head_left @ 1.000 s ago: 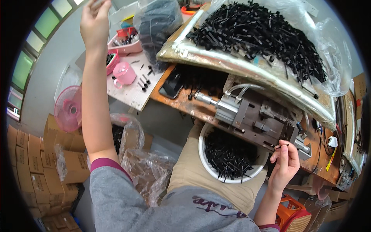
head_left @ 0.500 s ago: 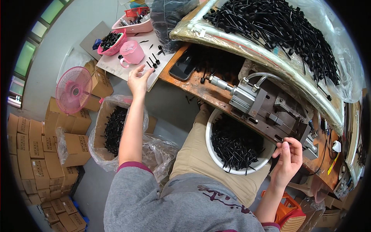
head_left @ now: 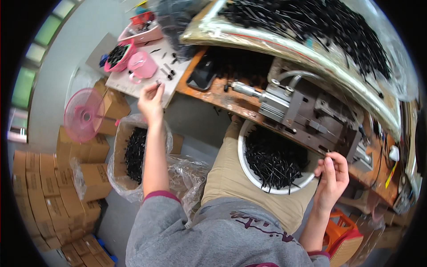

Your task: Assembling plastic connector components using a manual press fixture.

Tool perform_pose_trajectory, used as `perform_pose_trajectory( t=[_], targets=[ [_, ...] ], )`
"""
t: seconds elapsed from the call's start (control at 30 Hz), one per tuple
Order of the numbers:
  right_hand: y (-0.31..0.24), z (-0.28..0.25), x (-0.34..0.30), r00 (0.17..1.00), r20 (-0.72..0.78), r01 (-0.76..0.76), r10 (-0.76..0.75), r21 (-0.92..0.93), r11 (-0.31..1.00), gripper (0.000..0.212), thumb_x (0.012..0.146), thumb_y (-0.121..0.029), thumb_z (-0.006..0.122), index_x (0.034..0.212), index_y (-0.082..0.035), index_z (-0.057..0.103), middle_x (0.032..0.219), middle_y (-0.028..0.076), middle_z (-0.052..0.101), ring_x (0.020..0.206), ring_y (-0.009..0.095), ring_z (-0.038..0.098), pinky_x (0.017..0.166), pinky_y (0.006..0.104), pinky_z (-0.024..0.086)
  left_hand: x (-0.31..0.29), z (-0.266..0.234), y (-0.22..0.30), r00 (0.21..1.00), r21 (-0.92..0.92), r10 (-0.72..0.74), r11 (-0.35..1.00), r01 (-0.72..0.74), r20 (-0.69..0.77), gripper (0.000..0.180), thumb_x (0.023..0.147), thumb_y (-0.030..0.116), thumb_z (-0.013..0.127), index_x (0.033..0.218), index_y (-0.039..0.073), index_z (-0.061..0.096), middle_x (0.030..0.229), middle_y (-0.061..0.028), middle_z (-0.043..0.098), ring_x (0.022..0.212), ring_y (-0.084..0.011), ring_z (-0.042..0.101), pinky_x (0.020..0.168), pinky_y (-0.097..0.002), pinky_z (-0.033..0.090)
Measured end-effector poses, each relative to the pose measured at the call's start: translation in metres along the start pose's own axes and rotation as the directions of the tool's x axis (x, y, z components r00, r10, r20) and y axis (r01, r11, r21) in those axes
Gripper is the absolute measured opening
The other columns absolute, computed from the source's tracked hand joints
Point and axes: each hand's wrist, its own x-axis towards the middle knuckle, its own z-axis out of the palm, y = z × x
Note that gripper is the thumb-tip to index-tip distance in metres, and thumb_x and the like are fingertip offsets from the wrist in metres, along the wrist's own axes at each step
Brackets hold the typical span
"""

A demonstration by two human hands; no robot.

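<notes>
My left hand (head_left: 151, 104) is raised beside the pale side table, thumb and fingertips pinched on a small black part (head_left: 158, 83). Just beyond it, several black stick-like parts (head_left: 169, 71) lie on that table near a pink mug (head_left: 142, 65). At the front edge of a metal bench fixture with a cylinder (head_left: 273, 107), my right hand (head_left: 331, 180) has its fingers curled and thumb up. Whatever those fingers may hold is too small to make out. Between my legs and the bench, a white basket (head_left: 242, 155) holds many thin black parts (head_left: 275, 162).
A large heap of black parts (head_left: 311, 31) fills a plastic-lined tray above the wooden bench (head_left: 222, 100). A phone (head_left: 202, 75) lies at the bench's left end. At my left are a lined carton of black parts (head_left: 135, 153), a pink fan (head_left: 84, 115) and stacked cartons (head_left: 49, 196).
My left hand has drawn back from the parts by the mug, now pinching a small black part. My right hand stays by the fixture's front edge. The whole view has shifted slightly.
</notes>
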Motion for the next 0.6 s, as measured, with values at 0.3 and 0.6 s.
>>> perform_pose_trajectory(
  t=[0.3, 0.6],
  targets=[
    [-0.002, 0.015, 0.018, 0.956, 0.263, -0.184, 0.129, 0.201, 0.962, 0.016, 0.096, -0.007, 0.063, 0.107, 0.006, 0.062, 0.092, 0.019, 0.071, 0.070, 0.016, 0.069, 0.060, 0.0257, 0.056, -0.144, 0.069, 0.180, 0.584, -0.229, 0.240, 0.969, -0.094, 0.775, 0.024, 0.079, -0.003, 0.079, 0.102, 0.000, 0.075, 0.102, -0.0118, 0.071, 0.085, -0.0152, 0.070, 0.069, -0.0240, 0.059],
    [-0.005, 0.008, 0.027, 0.934, 0.318, -0.267, 0.163, 0.318, 0.909, 0.020, 0.100, -0.015, 0.062, 0.106, 0.004, 0.062, 0.090, 0.019, 0.071, 0.066, 0.018, 0.069, 0.058, 0.0260, 0.056, -0.202, 0.103, 0.191, 0.339, -0.420, 0.421, 0.904, -0.082, 0.841, 0.029, 0.072, 0.000, 0.085, 0.099, 0.001, 0.076, 0.113, -0.0161, 0.070, 0.090, -0.0185, 0.072, 0.066, -0.0233, 0.060]
  ],
)
